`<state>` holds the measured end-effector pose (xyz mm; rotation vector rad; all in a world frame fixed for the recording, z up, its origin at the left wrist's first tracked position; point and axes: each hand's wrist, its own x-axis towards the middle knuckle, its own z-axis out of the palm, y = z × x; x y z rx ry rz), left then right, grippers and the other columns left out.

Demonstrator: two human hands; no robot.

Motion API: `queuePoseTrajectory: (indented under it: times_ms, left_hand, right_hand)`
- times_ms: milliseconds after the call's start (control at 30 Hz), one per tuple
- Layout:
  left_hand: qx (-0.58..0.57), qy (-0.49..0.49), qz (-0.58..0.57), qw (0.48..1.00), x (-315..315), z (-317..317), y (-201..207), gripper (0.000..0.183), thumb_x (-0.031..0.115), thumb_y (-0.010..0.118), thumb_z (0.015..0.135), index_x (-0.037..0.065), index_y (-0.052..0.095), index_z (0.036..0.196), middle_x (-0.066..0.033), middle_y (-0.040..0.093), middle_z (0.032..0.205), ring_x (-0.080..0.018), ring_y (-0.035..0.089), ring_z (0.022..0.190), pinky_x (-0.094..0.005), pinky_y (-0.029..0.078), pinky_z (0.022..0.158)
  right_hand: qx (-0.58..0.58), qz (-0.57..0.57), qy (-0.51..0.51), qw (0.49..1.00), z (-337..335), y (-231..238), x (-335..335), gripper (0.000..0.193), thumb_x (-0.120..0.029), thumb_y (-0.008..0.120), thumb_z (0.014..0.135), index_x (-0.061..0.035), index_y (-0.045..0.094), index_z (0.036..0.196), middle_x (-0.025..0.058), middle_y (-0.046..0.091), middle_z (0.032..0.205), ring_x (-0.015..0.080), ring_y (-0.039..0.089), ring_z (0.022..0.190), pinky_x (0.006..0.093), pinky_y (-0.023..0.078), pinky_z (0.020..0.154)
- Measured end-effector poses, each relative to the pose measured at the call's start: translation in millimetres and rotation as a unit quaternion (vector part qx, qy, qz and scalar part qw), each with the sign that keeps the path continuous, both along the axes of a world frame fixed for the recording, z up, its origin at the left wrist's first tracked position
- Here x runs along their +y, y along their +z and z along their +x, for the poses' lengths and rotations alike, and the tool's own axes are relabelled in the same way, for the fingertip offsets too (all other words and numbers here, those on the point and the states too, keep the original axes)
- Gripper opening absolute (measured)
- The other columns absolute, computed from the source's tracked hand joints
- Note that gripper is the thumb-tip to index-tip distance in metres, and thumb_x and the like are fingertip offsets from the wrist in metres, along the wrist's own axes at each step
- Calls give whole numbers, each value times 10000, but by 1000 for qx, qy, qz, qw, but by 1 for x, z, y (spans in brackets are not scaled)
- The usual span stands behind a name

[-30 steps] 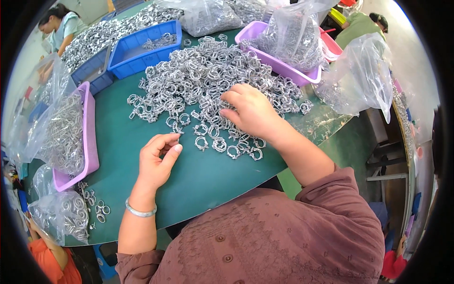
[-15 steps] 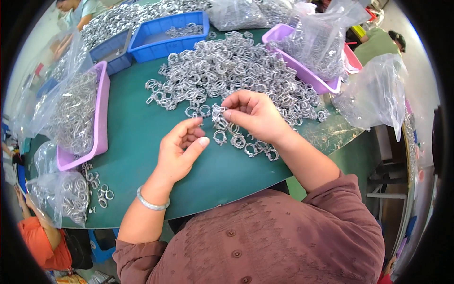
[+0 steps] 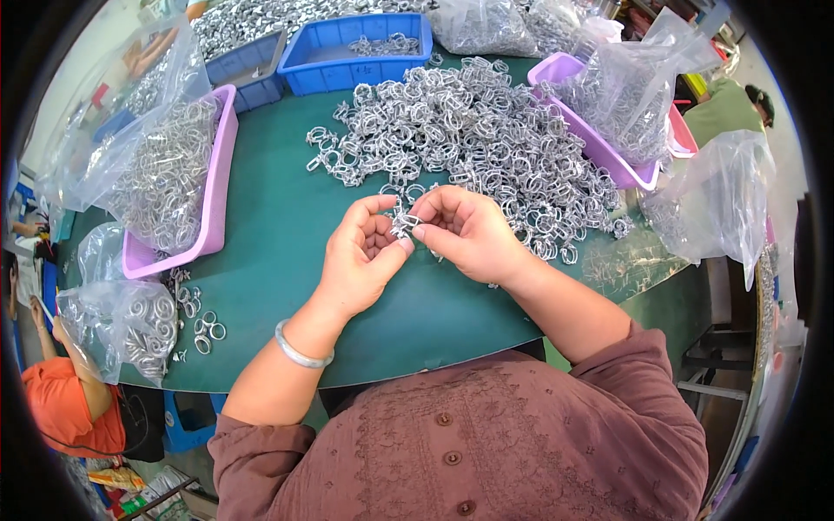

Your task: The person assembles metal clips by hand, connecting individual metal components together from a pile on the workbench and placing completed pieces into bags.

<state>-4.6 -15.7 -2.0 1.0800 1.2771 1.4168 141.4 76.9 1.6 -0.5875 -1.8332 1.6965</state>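
Small silver-grey metal rings (image 3: 402, 222) with little prongs are held between my two hands, just in front of a large heap of similar metal rings (image 3: 460, 130). My right hand (image 3: 473, 233) pinches them with thumb and forefinger. From the other side, my left hand (image 3: 358, 256) curls around the same rings, its thumb below and forefinger above, its other fingers bent in. How many rings are held cannot be made out. A pale bangle (image 3: 303, 346) circles my left wrist.
The green tabletop (image 3: 269, 260) bears purple trays (image 3: 221, 178) of bagged rings on either side and a blue bin (image 3: 347, 65) behind. A clear bag (image 3: 122, 326) and some loose rings (image 3: 208, 328) lie at the left. A person in orange (image 3: 65, 404) sits at lower left.
My left hand has moved right and closed in on the rings beside my right hand. My right hand has turned them slightly lower. The whole view has shifted a little.
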Motion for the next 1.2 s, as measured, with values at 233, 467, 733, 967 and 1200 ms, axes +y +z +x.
queuePoseTrajectory:
  times_ms: [233,467,733,967,1200]
  left_hand:
    - [19,29,26,999,0,3,-6,273,7,586,762,-7,488,1016,-13,541,832,-51,509,728,-185,435,657]
    - [-60,-9,-19,998,1,-1,0,199,0,577,772,-4,518,963,-3,537,836,-44,505,741,-174,434,661]
    - [-60,-24,7,998,3,-3,0,222,-7,568,788,-11,521,1005,-21,550,882,-67,521,783,-194,447,698]
    - [-76,1,45,996,4,0,-8,250,-37,566,780,-17,521,1025,-35,552,910,-84,534,815,-203,459,725]
    - [-30,-26,59,997,4,-5,-13,244,-28,556,793,-18,517,1034,-55,545,933,-106,546,842,-229,472,729]
  right_hand:
    - [29,-103,14,994,1,2,-3,91,-34,578,788,-4,533,862,11,558,789,49,516,688,195,438,613]
    - [28,-81,28,996,3,0,0,91,-27,572,786,-6,524,860,10,550,784,52,515,701,199,438,620]
    - [-4,83,14,996,3,-4,1,131,-23,574,775,1,518,891,21,538,794,73,531,721,215,446,613]
    - [8,14,44,999,4,-1,2,266,-15,559,785,28,491,1038,60,549,882,90,546,754,224,457,650]
    - [-6,-12,77,997,8,2,5,293,15,551,791,6,474,1074,23,545,913,67,531,803,208,446,694]
